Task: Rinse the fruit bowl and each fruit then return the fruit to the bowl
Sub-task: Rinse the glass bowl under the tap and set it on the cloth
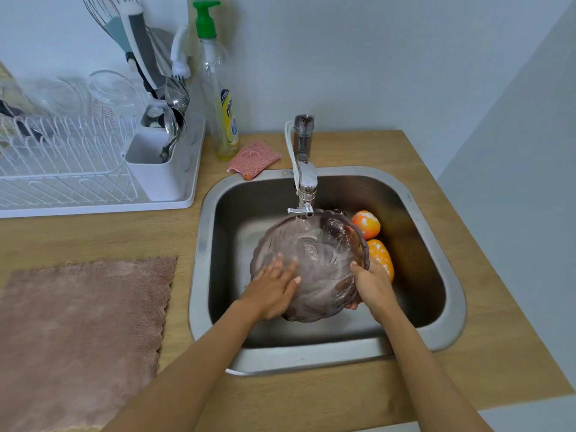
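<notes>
Bowl rinse is the step in hand. The fruit bowl (smoky translucent glass, scalloped rim) is held tilted inside the sink, directly under the tap, with water running into it. The right hand is clamped on the bowl's rim on the side away from the drying cloth, thumb over the edge, fingers underneath. The left hand is laid flat inside the bowl, fingers straight and spread, pressed on the wet inner surface; nothing is gripped by it.

Two orange fruits are seen on the sink floor, just beyond the bowl on its far-right side, touching or nearly touching it. No other fruit is visible (some could be hidden behind the bowl).

Judged early in the task: fruit not yet rinsed, none returned.

Next move is expected to need the bowl drained and set down, probably on the pink cloth on the worktop left of the sink. A firm grip is called for, since wet glass will likely be slippery.
</notes>
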A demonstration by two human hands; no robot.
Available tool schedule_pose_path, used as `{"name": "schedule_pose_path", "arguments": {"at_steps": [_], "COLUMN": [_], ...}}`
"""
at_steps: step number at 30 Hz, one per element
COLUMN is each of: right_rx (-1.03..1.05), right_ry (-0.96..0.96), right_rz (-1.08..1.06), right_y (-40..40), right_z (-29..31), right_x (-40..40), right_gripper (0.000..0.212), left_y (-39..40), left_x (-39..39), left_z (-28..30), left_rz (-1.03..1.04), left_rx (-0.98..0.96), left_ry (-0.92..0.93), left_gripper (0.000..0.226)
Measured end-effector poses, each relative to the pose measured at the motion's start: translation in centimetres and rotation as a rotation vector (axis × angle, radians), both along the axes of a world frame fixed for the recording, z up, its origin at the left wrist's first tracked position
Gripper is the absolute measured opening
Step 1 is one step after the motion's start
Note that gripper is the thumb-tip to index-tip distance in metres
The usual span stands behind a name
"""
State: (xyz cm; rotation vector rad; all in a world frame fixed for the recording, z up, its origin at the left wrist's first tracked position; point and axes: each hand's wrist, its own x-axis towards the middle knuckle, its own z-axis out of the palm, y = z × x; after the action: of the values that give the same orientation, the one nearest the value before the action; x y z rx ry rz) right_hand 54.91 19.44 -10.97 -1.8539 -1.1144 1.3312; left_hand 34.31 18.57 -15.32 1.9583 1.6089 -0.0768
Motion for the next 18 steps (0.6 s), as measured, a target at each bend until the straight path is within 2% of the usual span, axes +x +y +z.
{"name": "schedule_pose_path", "arguments": {"at_steps": [3,5,8,10,13,18], "right_rx": [-0.010,-0.018,-0.050,-0.073,-0.105,-0.101], "right_ry": [-0.016,-0.017,-0.024,-0.004,0.083,0.118], "right_rz": [0.049,0.050,0.046,0.050,0.057,0.036], "right_y": [-0.1,0.0,0.4,0.6,0.3,0.1], "right_z": [0.1,0.1,0.1,0.4,1.0,1.2], "right_x": [-0.5,-0.7,-0.5,-0.5,-0.7,-0.8], "right_gripper": [0.018,0.019,0.023,0.024,0.025,0.026], "left_y": [1.1,1.2,0.4,0.4,1.7,3.6], "left_x": [-0.1,0.5,2.3,2.5,1.4,0.7], "left_z": [-0.7,-1.0,-1.4,-1.5,-1.7,-2.5], "left_rz": [0.030,-0.058,-0.227,-0.269,-0.233,-0.102], "left_rx": [0.019,0.023,-0.072,-0.089,-0.017,0.194], "left_ry": [0.063,0.071,-0.031,-0.069,-0.040,0.151], "left_gripper": [0.062,0.063,0.062,0.060,0.057,0.061]}}
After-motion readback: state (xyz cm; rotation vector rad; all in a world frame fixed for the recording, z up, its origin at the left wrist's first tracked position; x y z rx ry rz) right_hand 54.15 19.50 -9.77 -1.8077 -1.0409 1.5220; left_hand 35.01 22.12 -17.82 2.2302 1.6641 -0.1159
